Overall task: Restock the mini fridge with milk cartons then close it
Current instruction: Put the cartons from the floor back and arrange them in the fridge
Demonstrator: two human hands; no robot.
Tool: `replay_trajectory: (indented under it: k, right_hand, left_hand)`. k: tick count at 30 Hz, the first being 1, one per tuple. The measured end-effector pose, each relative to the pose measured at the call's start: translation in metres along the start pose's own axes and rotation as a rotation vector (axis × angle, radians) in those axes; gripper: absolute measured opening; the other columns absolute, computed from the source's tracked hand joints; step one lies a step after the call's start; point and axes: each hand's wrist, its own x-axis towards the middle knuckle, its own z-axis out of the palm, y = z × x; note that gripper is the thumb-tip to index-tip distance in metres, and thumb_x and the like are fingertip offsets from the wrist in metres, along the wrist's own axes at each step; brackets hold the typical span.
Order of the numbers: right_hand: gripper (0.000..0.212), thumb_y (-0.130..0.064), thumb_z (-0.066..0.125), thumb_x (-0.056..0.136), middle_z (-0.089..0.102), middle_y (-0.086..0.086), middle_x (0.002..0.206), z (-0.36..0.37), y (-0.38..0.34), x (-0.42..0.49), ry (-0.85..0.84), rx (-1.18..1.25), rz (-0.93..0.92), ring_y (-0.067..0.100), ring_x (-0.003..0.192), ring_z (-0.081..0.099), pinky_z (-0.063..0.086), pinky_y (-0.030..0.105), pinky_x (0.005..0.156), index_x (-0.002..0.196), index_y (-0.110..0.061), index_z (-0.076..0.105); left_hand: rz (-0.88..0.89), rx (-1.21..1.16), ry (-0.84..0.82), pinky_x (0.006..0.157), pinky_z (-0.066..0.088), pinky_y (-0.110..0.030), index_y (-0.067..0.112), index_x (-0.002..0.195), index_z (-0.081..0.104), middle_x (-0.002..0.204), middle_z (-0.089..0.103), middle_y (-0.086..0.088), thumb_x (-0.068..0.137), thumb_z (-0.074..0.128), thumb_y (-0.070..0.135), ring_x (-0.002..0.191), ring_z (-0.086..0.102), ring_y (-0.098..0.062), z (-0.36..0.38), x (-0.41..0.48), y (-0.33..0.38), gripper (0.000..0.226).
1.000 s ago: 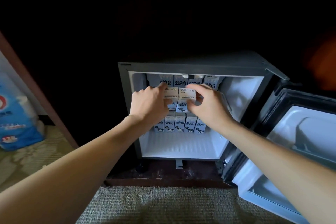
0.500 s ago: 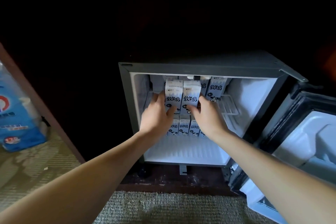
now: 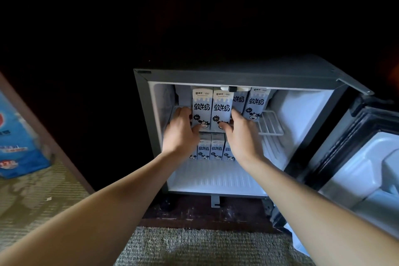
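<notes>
Lettering 软牛奶 above a cartoon cow marks the left carton (image 3: 201, 108), gripped by your left hand (image 3: 181, 136), and the right carton (image 3: 222, 110), gripped by your right hand (image 3: 243, 138), both upright on the mini fridge (image 3: 143, 114) wire shelf (image 3: 271, 124).

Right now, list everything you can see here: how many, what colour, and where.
mini fridge: one, dark grey shell, white inside, open, in a dark recess
fridge door: one, white liner, black seal, swung open on the right
wire shelf: one, white, upper part of the fridge
left front carton: one, white and blue, upright at the shelf front
right front carton: one, white and blue, touching it on the right
rear cartons: at least two, white and blue, behind those
lower cartons: four partly showing, white and blue, row on the fridge floor
blue package: one, far left
rug: one, grey, before the fridge
left hand: grips the left front carton
right hand: grips the right front carton
</notes>
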Motion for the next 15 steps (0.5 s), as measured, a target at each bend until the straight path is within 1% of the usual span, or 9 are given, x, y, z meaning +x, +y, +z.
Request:
replay_trajectory:
  k: [1, 3, 4, 7, 10, 12, 15]
  right_hand:
    - [0.023, -0.017, 0.070, 0.093, 0.060, -0.004, 0.067, 0.001, 0.000, 0.000, 0.005, 0.000, -0.002, -0.001, 0.049, 0.048, 0.031, 0.012, 0.043, 0.113, -0.010, 0.061]
    - [0.022, -0.022, 0.070, 0.093, 0.066, 0.001, 0.069, 0.003, -0.001, 0.000, 0.014, -0.005, -0.003, 0.012, 0.055, 0.060, 0.045, 0.025, 0.047, 0.109, -0.010, 0.061]
    - [0.021, -0.023, 0.070, 0.093, 0.066, 0.002, 0.068, 0.003, -0.001, 0.000, 0.020, -0.013, -0.001, 0.016, 0.056, 0.061, 0.047, 0.028, 0.048, 0.105, -0.010, 0.060]
    - [0.021, -0.025, 0.069, 0.094, 0.061, 0.004, 0.066, 0.004, -0.002, 0.000, 0.017, -0.057, 0.014, 0.022, 0.057, 0.057, 0.039, 0.029, 0.048, 0.094, -0.008, 0.057]
    - [0.021, -0.026, 0.066, 0.096, 0.058, 0.002, 0.068, 0.006, -0.001, 0.000, 0.010, -0.091, 0.006, 0.021, 0.057, 0.053, 0.034, 0.028, 0.051, 0.095, -0.008, 0.057]
    - [0.021, -0.027, 0.065, 0.097, 0.063, 0.004, 0.071, 0.009, 0.001, 0.001, -0.003, -0.096, -0.004, 0.020, 0.059, 0.056, 0.036, 0.027, 0.052, 0.097, -0.007, 0.058]
    - [0.021, -0.026, 0.065, 0.096, 0.068, 0.009, 0.081, 0.013, 0.005, -0.001, -0.026, -0.106, -0.012, 0.023, 0.071, 0.062, 0.040, 0.028, 0.058, 0.103, -0.007, 0.061]
  left_hand:
    - [-0.007, -0.003, 0.011, 0.079, 0.055, -0.043, 0.017, 0.111, 0.056, 0.112, 0.058, -0.001, 0.087, 0.072, 0.025, 0.091, 0.063, -0.024, 0.000, 0.000, 0.000, 0.030]
    - [-0.016, -0.006, 0.020, 0.079, 0.055, -0.042, 0.017, 0.110, 0.056, 0.111, 0.057, -0.001, 0.086, 0.073, 0.024, 0.091, 0.061, -0.023, 0.001, 0.000, 0.000, 0.030]
    - [-0.016, -0.002, 0.022, 0.079, 0.055, -0.043, 0.016, 0.109, 0.056, 0.111, 0.057, -0.001, 0.086, 0.073, 0.023, 0.091, 0.061, -0.024, 0.001, 0.001, 0.001, 0.029]
    - [-0.011, 0.030, 0.024, 0.075, 0.054, -0.043, 0.014, 0.104, 0.052, 0.107, 0.056, -0.004, 0.087, 0.072, 0.020, 0.087, 0.059, -0.027, 0.000, 0.001, 0.001, 0.027]
    - [0.002, 0.045, 0.017, 0.074, 0.053, -0.042, 0.013, 0.104, 0.050, 0.106, 0.057, -0.005, 0.088, 0.070, 0.020, 0.086, 0.059, -0.027, -0.002, 0.002, 0.001, 0.026]
    - [0.011, 0.051, -0.001, 0.074, 0.053, -0.041, 0.013, 0.105, 0.049, 0.108, 0.058, -0.006, 0.089, 0.068, 0.020, 0.088, 0.060, -0.028, -0.003, 0.002, 0.000, 0.026]
    - [0.046, 0.090, -0.057, 0.072, 0.054, -0.043, 0.011, 0.105, 0.046, 0.108, 0.057, -0.010, 0.092, 0.063, 0.022, 0.087, 0.062, -0.031, -0.004, 0.002, -0.003, 0.024]
